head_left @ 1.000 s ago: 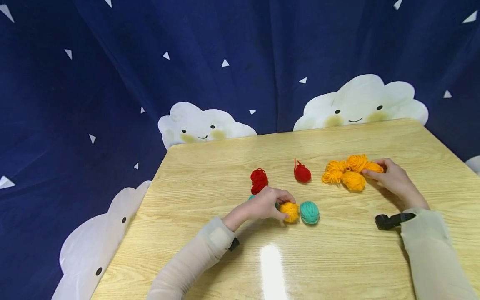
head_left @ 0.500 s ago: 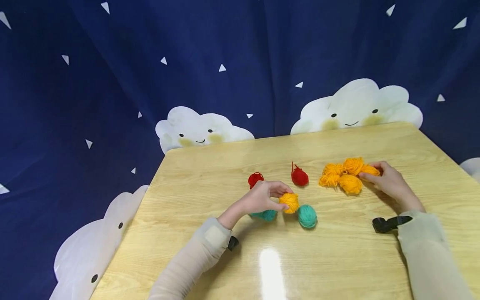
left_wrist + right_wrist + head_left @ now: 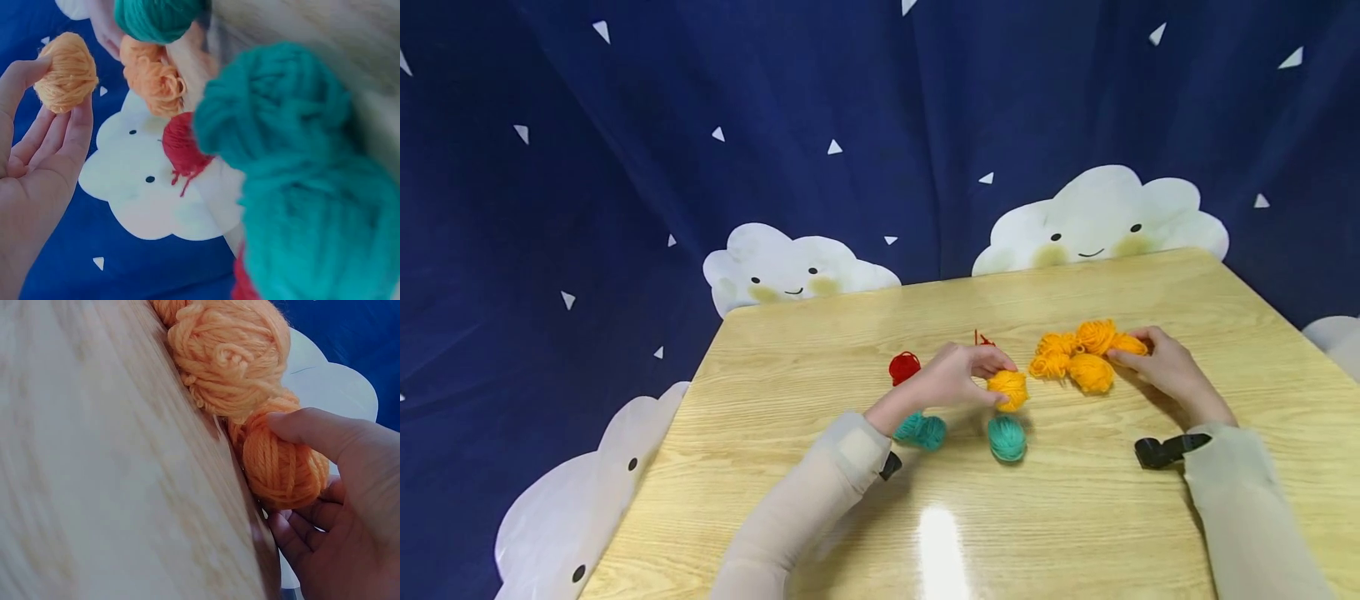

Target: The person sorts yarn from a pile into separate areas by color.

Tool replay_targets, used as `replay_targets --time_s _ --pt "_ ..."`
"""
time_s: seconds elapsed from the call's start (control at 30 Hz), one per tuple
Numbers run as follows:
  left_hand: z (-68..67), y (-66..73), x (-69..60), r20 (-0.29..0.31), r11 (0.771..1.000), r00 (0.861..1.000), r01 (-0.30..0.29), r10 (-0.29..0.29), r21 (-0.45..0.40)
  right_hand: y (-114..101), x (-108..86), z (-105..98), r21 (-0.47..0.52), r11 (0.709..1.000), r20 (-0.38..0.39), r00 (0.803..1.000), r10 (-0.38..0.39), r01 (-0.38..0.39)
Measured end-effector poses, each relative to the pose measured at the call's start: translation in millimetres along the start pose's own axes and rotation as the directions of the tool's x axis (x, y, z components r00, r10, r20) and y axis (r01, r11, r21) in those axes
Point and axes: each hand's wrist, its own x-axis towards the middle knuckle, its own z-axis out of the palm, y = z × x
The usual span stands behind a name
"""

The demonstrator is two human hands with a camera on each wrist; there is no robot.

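Note:
My left hand pinches a small yellow ball of yarn between thumb and fingers, held above the table. Just below it lies a round teal yarn ball. My right hand holds an orange-yellow yarn ball between thumb and fingers at the right end of a cluster of yellow yarn balls. In the right wrist view that ball touches a larger yellow ball. Behind my left hand, a red yarn ball is mostly hidden in the head view.
More teal yarn lies under my left wrist, with another red yarn ball behind the forearm. The wooden table ends at a dark blue curtain with white clouds. Black wrist straps sit at both cuffs.
My left hand has lifted the yellow yarn ball from beside the teal one and carried it right, toward the yellow cluster. My right hand stays at the cluster.

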Motion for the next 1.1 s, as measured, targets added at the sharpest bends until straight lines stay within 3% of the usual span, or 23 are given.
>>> replay_targets --time_s 0.33,0.53,0.7,0.93,1.1 --pt "3.4 16.9 36.1 0.070 0.990 0.996 -0.055 0.047 0.129 1 0.9 -3 0.006 1.000 -0.011 1.000 -0.003 0.003" --pt "12.3 18.8 48.2 0.096 0.994 0.993 -0.071 0.063 0.084 2 2.1 -1 -0.018 1.000 -0.018 1.000 -0.017 0.017" --pt "24.5 16.4 59.5 0.135 0.988 0.989 -0.082 0.064 0.130 3 1.9 0 -0.040 0.999 -0.029 0.999 -0.017 0.016" --pt "39.5 18.1 77.9 0.156 0.928 0.982 -0.157 0.109 0.338 2 1.5 0 0.002 1.000 -0.030 0.999 -0.011 0.011" --pt "49.4 19.2 85.9 0.171 0.896 0.977 -0.185 0.124 0.405 3 0.7 1 0.056 0.998 -0.018 1.000 0.014 -0.013"
